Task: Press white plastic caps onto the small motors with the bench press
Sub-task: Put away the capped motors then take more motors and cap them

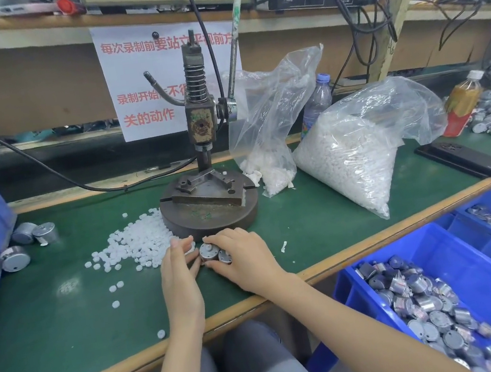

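**Bench** [66, 303]: green-topped; carries everything below except the bin.

**Bin** [426, 243]: blue, off the bench's near right corner. Heaped with uncapped stock, so by this count most of the job is judged still to do.

**Bag** [351, 165]: clear plastic, toward the far right edge, near full of white caps.

**Press** [200, 123]: mid-bench, toward the far edge. The ram is raised and the fixture on its base [211, 218] holds nothing, so no pressing is under way.

**Loose caps** [140, 246]: a pile touching the base's left side, with strays toward the near edge.

**Right hand** [241, 258]: just in front of the base, fingers curled over two motors [207, 251].

**Left hand** [178, 276]: beside the right, fingers near straight, tips resting on one cap [190, 249] next to the held pair. The step in hand looks like seating a cap before loading.

**Three set-aside motors** [27, 242]: at the left edge; whether they are capped cannot be told.
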{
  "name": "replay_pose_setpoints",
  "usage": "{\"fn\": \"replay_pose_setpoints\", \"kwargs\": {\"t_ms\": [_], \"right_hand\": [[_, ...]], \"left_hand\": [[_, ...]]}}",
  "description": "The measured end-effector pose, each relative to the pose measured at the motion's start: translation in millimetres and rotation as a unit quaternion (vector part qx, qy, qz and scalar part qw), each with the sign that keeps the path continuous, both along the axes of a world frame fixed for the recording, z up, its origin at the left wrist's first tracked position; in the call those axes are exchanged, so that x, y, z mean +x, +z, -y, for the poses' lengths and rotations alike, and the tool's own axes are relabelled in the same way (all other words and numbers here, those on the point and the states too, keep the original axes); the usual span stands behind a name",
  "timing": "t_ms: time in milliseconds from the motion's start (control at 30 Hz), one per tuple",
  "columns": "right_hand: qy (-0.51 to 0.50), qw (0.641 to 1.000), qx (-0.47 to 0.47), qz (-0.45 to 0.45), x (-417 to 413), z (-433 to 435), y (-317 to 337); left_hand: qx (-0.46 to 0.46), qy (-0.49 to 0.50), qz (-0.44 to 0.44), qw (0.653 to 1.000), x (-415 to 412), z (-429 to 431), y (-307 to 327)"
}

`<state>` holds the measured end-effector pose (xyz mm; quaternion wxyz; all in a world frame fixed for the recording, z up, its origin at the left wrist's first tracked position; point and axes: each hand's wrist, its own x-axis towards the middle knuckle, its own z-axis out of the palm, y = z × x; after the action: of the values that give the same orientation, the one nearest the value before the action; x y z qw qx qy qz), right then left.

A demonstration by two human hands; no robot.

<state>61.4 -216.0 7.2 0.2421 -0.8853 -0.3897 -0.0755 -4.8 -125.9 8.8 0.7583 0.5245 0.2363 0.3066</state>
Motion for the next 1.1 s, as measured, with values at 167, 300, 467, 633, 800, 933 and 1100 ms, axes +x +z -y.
{"fn": "replay_pose_setpoints", "kwargs": {"t_ms": [167,300,467,633,800,933,1100], "right_hand": [[-0.029,0.995,0.082,-0.039,-1,8,4],[-0.048,0.984,0.153,-0.075,-7,24,11],[-0.126,0.948,0.283,-0.070,-12,72,24],[-0.293,0.853,0.425,-0.078,-20,148,11],[-0.456,0.780,0.415,-0.105,-14,221,-26],[-0.494,0.799,0.322,-0.113,2,252,-60],[-0.467,0.859,0.169,-0.128,33,252,-84]], "left_hand": [[0.009,0.004,0.005,1.000,-1,0,1],[0.035,-0.002,-0.007,0.999,0,-1,1],[0.051,-0.010,-0.010,0.999,1,-1,-1],[0.065,-0.021,-0.017,0.998,2,-1,-3],[0.075,-0.036,-0.022,0.996,2,0,-2],[0.077,-0.035,-0.033,0.996,1,0,-1],[0.099,-0.041,-0.051,0.993,1,0,-2]]}}
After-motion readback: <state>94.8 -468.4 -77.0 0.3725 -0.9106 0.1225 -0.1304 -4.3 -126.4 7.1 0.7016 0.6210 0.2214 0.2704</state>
